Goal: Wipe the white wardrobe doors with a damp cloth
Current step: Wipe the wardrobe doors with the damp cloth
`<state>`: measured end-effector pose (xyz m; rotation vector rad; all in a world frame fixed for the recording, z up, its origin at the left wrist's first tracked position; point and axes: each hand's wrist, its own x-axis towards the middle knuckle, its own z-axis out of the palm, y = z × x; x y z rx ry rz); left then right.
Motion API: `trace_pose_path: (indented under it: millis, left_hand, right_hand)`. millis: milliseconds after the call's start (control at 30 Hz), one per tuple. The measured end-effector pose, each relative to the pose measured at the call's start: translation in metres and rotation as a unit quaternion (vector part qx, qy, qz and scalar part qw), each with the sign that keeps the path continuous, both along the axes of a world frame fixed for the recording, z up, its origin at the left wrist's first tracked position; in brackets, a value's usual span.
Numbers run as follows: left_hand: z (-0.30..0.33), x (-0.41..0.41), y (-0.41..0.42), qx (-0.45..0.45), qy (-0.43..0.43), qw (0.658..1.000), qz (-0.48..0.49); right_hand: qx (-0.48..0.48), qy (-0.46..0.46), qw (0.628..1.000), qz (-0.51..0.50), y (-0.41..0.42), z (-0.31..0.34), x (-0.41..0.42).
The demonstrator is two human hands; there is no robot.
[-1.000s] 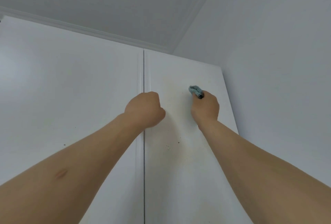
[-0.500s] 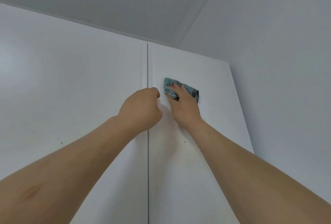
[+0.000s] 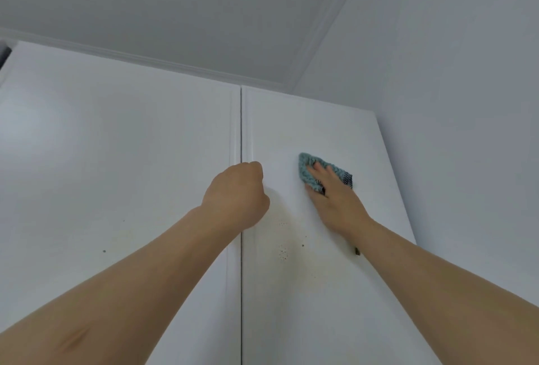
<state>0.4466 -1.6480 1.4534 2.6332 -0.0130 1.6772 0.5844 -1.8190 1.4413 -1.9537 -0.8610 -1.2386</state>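
Two tall white wardrobe doors fill the view, the left door point(image 3: 116, 175) and the right door point(image 3: 291, 291), meeting at a narrow vertical seam. My right hand point(image 3: 335, 198) presses a teal knitted cloth point(image 3: 306, 170) flat against the upper part of the right door, fingers straight over it. My left hand point(image 3: 236, 195) is curled into a fist resting against the doors at the seam; its fingertips are hidden. Small brownish specks point(image 3: 283, 251) and a faint yellowish stain mark the right door below the hands.
A white side wall point(image 3: 452, 131) runs close along the right door's outer edge. The ceiling point(image 3: 175, 14) and a cornice strip point(image 3: 145, 58) sit just above the door tops. A small dark mark point(image 3: 356, 251) shows at the right door's edge.
My right hand spread the bunched cloth flat near the seam, then slid it rightward across the right door. My left fist stayed at the seam.
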Motion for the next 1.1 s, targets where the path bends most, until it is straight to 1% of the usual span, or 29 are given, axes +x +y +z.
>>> trace_pose_path:
  millis: [100, 167, 333, 467, 600, 700, 767, 867, 1000, 1100]
  left_hand:
    - [0.003, 0.001, 0.004, 0.002, 0.001, 1.000, -0.001]
    - [0.004, 0.001, 0.007, -0.006, 0.002, 1.000, -0.013]
    - [0.014, -0.002, 0.016, -0.036, -0.011, 0.997, -0.064]
    - [0.017, -0.003, 0.015, -0.048, -0.028, 0.996, -0.074]
    - [0.025, -0.008, 0.006, -0.071, -0.045, 0.994, -0.075]
    - [0.031, -0.006, 0.004, -0.059, -0.039, 0.996, -0.061]
    - [0.032, -0.001, 0.007, -0.048, -0.026, 0.997, -0.052]
    - [0.032, 0.005, 0.013, -0.012, -0.016, 1.000, -0.016]
    - [0.033, 0.007, 0.013, 0.008, -0.023, 1.000, 0.019]
    - [0.037, 0.009, 0.010, 0.018, -0.043, 0.998, 0.038]
  right_hand:
    - [0.064, 0.042, 0.996, 0.036, 0.010, 0.037, -0.007]
    - [0.084, 0.050, 0.994, 0.042, 0.017, 0.061, -0.009]
    - [0.017, 0.015, 1.000, -0.006, 0.047, 0.097, -0.015]
    - [-0.049, -0.068, 0.996, 0.020, 0.065, 0.078, -0.022]
    - [-0.127, -0.123, 0.981, 0.074, 0.052, 0.024, -0.018]
    - [-0.176, -0.139, 0.973, 0.049, 0.029, -0.007, -0.003]
    - [-0.163, -0.113, 0.979, 0.036, 0.012, -0.011, 0.003]
    - [-0.112, -0.054, 0.992, 0.029, -0.002, 0.001, 0.006]
    - [-0.075, -0.021, 0.997, 0.005, 0.010, 0.034, -0.001]
    - [-0.049, -0.005, 0.999, 0.003, 0.028, 0.057, -0.011]
